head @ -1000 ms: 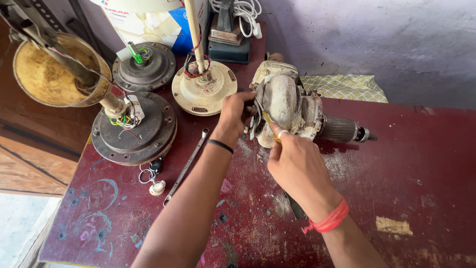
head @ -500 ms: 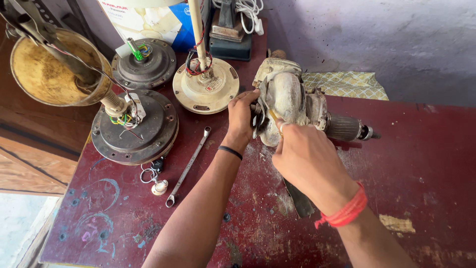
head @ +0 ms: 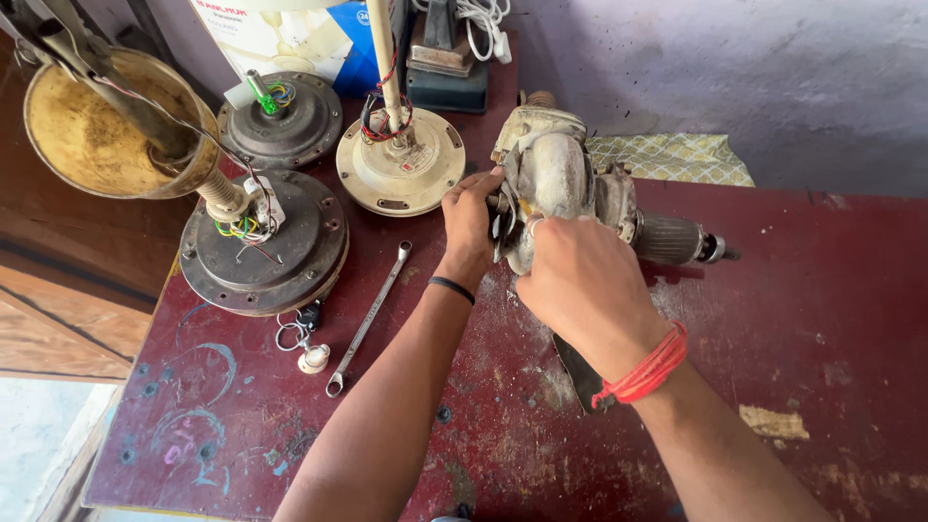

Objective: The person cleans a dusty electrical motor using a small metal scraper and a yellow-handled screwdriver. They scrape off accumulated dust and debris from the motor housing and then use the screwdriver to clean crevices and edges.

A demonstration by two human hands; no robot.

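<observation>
You had both hands on the drill, a dusty, rounded grey metal body with a ribbed chuck, lying on the scuffed dark red worktop. Your left hand gripped the drill's near end, fingers curled onto its housing. Your right hand pressed against the body, fingers bunched tight together around something hidden from view. Left of the drill lay a slim steel spanner; beyond that sat a round, greasy motor sprouting coloured wires.

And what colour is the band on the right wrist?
Red-orange; the band on the right wrist shows in the head view.
</observation>
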